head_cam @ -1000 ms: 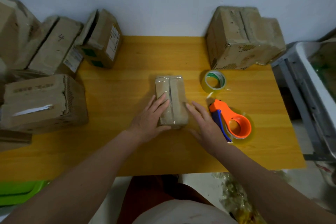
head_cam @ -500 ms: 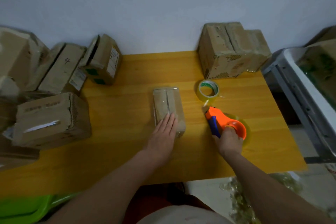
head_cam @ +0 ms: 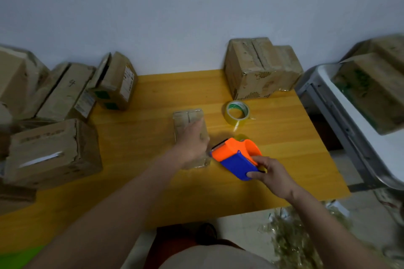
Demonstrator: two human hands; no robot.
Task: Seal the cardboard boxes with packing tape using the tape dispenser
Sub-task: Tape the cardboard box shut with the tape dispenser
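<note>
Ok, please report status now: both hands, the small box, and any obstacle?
Left hand flat on small box. Right hand grips tape dispenser, lifted beside box. Spare tape roll apart, not blocking.

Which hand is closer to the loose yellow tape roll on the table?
Left, narrowly. The left hand rests on the small box, below-left of the tape roll; the right hand grips the dispenser farther below.
</note>
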